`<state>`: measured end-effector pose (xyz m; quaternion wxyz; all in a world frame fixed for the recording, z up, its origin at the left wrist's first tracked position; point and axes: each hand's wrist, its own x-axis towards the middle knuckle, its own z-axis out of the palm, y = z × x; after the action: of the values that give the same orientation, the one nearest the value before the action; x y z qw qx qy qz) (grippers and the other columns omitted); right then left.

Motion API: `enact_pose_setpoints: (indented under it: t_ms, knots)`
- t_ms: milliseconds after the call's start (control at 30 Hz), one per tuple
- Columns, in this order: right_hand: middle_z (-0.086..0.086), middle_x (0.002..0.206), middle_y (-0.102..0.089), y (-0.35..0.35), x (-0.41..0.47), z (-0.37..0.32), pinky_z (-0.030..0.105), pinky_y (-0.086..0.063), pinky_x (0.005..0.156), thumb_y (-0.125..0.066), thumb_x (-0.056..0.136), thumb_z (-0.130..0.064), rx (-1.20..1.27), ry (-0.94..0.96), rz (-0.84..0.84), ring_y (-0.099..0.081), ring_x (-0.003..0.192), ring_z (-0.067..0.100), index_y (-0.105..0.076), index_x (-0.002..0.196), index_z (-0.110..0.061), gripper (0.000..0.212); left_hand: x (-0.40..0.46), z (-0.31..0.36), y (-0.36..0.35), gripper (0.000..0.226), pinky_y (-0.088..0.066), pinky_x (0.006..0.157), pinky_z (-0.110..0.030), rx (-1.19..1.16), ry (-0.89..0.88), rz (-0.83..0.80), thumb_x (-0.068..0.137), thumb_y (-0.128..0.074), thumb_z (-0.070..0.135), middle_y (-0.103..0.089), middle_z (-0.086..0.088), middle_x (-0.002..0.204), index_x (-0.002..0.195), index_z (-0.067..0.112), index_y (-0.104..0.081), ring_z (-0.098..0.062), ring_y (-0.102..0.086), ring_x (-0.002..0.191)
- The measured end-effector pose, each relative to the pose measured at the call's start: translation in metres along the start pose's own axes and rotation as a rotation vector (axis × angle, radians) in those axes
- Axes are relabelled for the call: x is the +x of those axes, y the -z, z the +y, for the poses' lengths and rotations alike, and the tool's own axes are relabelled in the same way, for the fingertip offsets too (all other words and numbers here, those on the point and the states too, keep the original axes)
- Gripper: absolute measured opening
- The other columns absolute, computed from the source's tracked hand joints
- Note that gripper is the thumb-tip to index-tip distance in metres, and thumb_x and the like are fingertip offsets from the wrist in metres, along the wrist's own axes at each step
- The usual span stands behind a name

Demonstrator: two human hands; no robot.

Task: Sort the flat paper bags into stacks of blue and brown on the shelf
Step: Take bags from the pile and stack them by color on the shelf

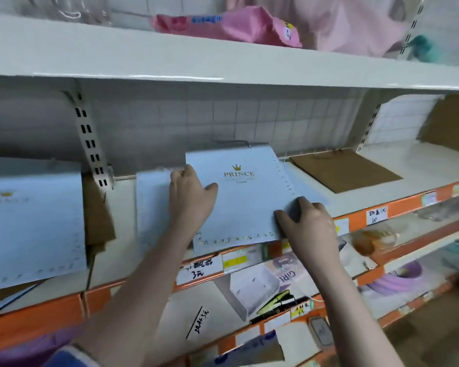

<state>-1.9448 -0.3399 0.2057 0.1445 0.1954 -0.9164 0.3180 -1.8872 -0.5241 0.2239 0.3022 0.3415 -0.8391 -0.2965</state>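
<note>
A flat blue paper bag (244, 202) with a gold crown and "PRINCE" print lies tilted on the middle shelf, over other blue bags (150, 207). My left hand (190, 197) grips its left edge, thumb on top. My right hand (306, 223) pinches its lower right corner. A flat brown bag (347, 170) lies alone to the right. Further left, another blue bag (35, 223) covers a brown bag (97, 215) that sticks out beside it.
The white shelf (414, 165) has an orange price strip (398, 207) along its front edge. A slotted upright (90, 144) stands at the back left. Cardboard (451, 123) leans at the far right. Pink packages (239, 25) sit on the shelf above; stationery fills the shelves below.
</note>
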Motion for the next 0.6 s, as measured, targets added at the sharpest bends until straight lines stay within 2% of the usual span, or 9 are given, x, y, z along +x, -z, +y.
enact_pose_setpoints:
  t_ms: [100,233,467,600]
  knots:
    - [0.012,0.084,-0.044,-0.004,0.028,0.017,0.039,-0.037,0.076,-0.058,0.087,-0.034,-0.007,-0.006,0.022,-0.049,0.088,0.037,-0.046,0.083,-0.007,0.030,0.014,0.015,-0.027,0.058,-0.034,0.094,-0.035,0.017,-0.037,-0.050,0.088,-0.058,0.027,-0.037,-0.019,0.135,0.135,-0.002,-0.039,-0.034,-0.040,0.122]
    - [0.017,0.095,-0.052,-0.009,0.056,0.040,0.038,-0.037,0.080,-0.058,0.087,-0.034,-0.035,-0.037,0.000,-0.049,0.094,0.037,-0.057,0.095,-0.002,0.033,0.023,0.029,-0.057,0.041,-0.036,0.086,-0.035,0.048,-0.049,-0.080,0.086,-0.059,0.026,-0.043,-0.020,0.125,0.111,-0.004,-0.047,-0.036,-0.045,0.112]
    - [0.019,0.096,-0.054,-0.017,0.116,0.092,0.038,-0.036,0.082,-0.059,0.088,-0.034,-0.007,0.049,-0.081,-0.048,0.099,0.037,-0.059,0.098,-0.001,0.034,0.034,0.055,-0.113,0.027,-0.037,0.081,-0.036,0.062,0.028,-0.061,0.086,-0.057,0.026,-0.045,-0.019,0.116,0.091,0.005,-0.042,-0.035,-0.046,0.105]
    - [0.020,0.097,-0.054,-0.020,0.146,0.122,0.038,-0.034,0.084,-0.060,0.088,-0.034,-0.008,0.152,-0.130,-0.048,0.099,0.038,-0.063,0.105,-0.002,0.036,0.030,0.071,-0.141,0.023,-0.033,0.062,-0.029,0.071,0.133,-0.048,0.085,-0.054,0.028,-0.047,-0.012,0.106,0.091,0.009,-0.043,-0.027,-0.047,0.090]
